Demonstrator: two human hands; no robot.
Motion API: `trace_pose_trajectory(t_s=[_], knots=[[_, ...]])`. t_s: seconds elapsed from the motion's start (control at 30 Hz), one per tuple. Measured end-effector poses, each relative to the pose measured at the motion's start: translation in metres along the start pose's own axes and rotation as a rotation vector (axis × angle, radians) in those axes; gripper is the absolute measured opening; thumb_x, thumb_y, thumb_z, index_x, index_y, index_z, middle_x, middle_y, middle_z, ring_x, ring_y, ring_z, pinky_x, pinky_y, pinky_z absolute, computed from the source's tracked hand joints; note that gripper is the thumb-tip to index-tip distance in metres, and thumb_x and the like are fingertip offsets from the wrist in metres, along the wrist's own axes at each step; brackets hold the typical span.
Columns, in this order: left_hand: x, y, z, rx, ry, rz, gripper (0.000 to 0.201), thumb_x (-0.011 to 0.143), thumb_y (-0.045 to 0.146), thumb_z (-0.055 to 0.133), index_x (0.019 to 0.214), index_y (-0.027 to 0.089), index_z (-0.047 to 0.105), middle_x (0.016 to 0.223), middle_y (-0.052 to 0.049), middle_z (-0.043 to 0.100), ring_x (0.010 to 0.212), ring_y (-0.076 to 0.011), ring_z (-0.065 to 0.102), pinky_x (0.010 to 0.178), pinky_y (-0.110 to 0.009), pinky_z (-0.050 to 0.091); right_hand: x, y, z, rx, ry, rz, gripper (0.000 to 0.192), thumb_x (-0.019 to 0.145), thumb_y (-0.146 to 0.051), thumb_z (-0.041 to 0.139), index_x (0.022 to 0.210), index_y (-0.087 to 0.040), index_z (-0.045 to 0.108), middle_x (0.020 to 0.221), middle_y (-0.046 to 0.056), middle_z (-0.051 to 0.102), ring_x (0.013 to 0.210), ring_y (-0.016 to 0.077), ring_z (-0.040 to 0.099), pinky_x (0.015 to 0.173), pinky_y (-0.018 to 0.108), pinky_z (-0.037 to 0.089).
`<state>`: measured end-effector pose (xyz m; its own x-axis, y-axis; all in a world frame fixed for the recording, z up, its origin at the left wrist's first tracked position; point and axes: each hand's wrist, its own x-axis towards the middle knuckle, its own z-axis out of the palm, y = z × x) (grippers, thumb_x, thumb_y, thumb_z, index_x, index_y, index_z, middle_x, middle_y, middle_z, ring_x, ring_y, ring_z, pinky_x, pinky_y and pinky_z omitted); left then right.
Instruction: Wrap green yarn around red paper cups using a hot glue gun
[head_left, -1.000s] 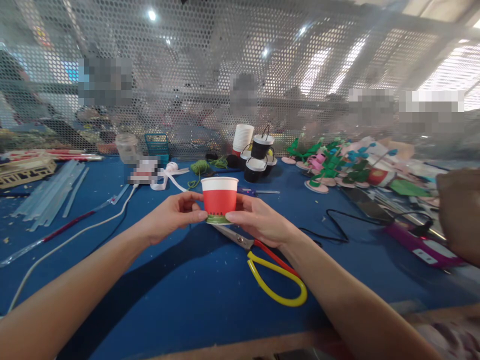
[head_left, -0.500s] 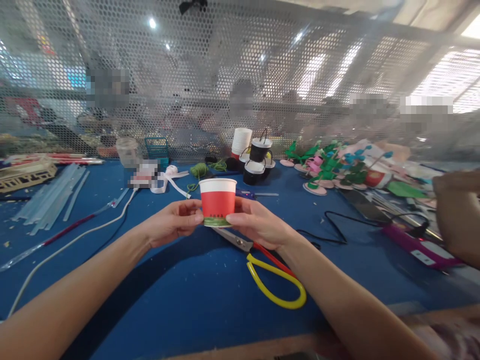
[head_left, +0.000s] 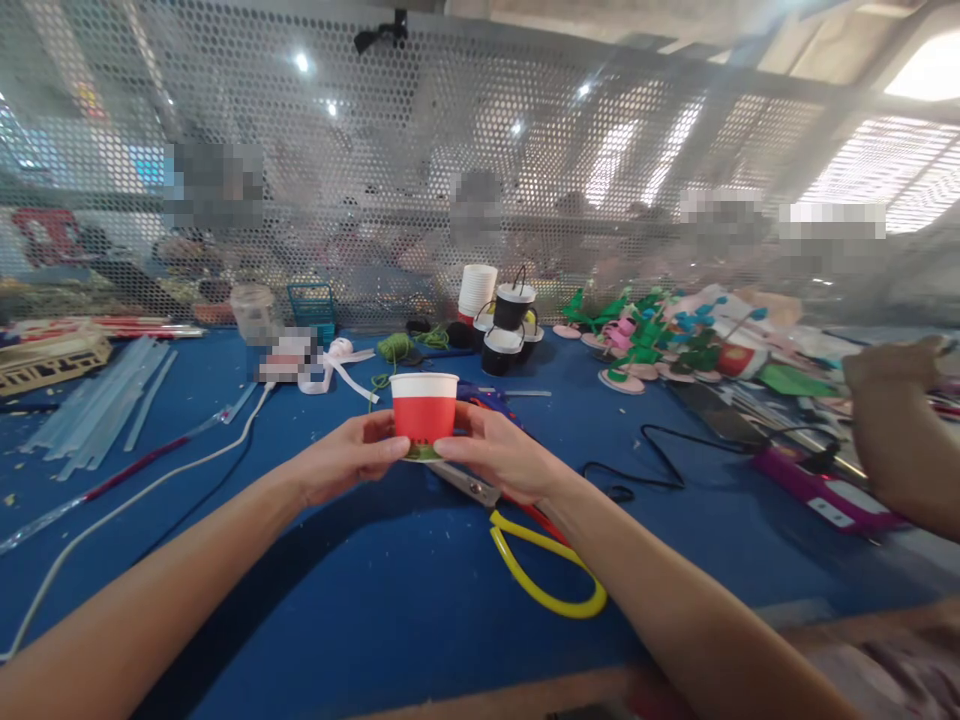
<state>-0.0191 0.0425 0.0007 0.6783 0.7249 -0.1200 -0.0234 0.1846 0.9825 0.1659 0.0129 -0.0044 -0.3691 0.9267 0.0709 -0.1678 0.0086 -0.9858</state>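
Observation:
A small red paper cup [head_left: 424, 414] with a white rim and a green band at its base is held upright above the blue table [head_left: 360, 590]. My left hand [head_left: 346, 457] grips its left side and my right hand [head_left: 493, 452] its right side, thumbs pressed near the base. Scissors [head_left: 541, 560] with yellow and red handles lie on the table just under and to the right of my right hand.
Behind the cup stand a stack of white cups [head_left: 477, 290] and black-and-white cups [head_left: 507, 325]. Clear glue sticks [head_left: 105, 395] and a white cable [head_left: 142, 480] lie left. Foam flowers [head_left: 652, 335], a black cable [head_left: 660, 455] and another person's hand [head_left: 896, 425] are right. A perforated metal screen [head_left: 480, 170] closes the back.
The cup and both hands have shifted slightly left and up in view. The other person's hand at the right has moved a little inward.

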Motion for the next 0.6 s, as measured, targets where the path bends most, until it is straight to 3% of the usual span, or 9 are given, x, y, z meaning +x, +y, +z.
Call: trace_pose_trajectory(t_s=[0.3, 0.6], knots=[[0.0034, -0.0067, -0.0016, -0.064, 0.031, 0.057, 0.041, 0.063, 0.044, 0.069, 0.091, 0.015, 0.058, 0.058, 0.007, 0.030, 0.048, -0.0048, 0.017, 0.047, -0.026, 0.009, 0.0004, -0.0020, -0.0016, 0.114, 0.038, 0.068, 0.049, 0.059, -0.023, 0.073, 0.104, -0.019, 0.053, 0.109, 0.007, 0.060, 0.093, 0.0187, 0.060, 0.090, 0.038, 0.043], [0.0051, -0.0047, 0.0002, -0.057, 0.043, 0.074, 0.050, 0.057, 0.043, 0.074, 0.095, 0.015, 0.056, 0.058, 0.007, 0.037, 0.046, -0.0035, 0.019, 0.046, -0.026, 0.008, 0.0017, -0.0002, 0.0001, 0.097, 0.022, 0.026, 0.049, 0.062, -0.028, 0.072, 0.106, -0.020, 0.052, 0.103, 0.006, 0.064, 0.093, 0.0176, 0.060, 0.091, 0.037, 0.042]])
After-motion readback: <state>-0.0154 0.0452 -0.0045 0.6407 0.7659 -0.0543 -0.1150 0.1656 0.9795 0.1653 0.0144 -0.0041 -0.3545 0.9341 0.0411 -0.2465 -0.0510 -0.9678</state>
